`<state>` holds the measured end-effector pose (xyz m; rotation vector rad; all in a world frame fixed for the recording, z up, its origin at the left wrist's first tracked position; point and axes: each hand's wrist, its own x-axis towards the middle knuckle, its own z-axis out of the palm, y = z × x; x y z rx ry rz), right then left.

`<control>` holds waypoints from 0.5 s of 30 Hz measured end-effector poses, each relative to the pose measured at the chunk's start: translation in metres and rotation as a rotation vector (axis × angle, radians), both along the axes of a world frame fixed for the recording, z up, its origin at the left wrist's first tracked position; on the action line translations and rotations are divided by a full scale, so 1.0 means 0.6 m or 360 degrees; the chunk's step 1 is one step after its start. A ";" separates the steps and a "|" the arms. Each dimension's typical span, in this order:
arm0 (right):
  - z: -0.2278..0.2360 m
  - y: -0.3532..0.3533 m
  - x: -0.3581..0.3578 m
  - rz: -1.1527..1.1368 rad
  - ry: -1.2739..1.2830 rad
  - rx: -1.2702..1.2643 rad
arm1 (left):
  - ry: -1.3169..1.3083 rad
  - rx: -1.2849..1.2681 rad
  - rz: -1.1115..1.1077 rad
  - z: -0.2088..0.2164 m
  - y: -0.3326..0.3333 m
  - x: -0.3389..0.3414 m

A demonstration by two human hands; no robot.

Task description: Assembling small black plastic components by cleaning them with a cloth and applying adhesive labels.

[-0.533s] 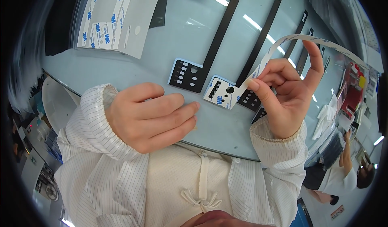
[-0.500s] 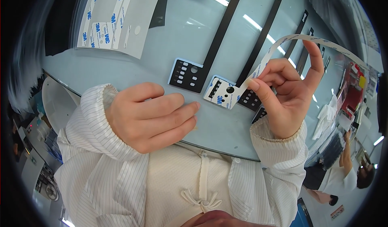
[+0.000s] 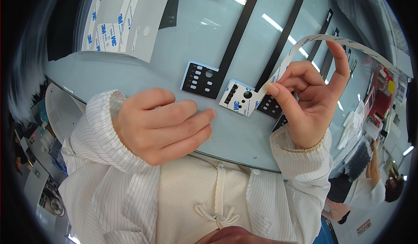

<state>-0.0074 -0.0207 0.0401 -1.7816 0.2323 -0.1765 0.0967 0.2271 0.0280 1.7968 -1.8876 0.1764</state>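
Hardly any change vs. a moment ago: view's shifted a touch, R hand (image 3: 307,100) still pinches the white strip (image 3: 320,38) btw thumb & index, its length arching up & off to the right. Square end (image 3: 238,109) sits over a black panel (image 3: 277,48) on the desk (image 3: 165,74); can't tell if touching. L hand (image 3: 161,128) is loosely curled nr desk edge, palm hidden, so can't tell if holding anything. Prob. a steady hold, no progress.

White strip (image 3: 311,37) between right fingers (image 3: 302,71); left fingers (image 3: 185,128) in a loose curl above the pale table (image 3: 235,142)
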 end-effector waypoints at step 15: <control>0.002 0.004 0.000 -0.0063 0.0047 0.0048 | 0.0025 0.0015 0.0026 -0.002 -0.002 -0.002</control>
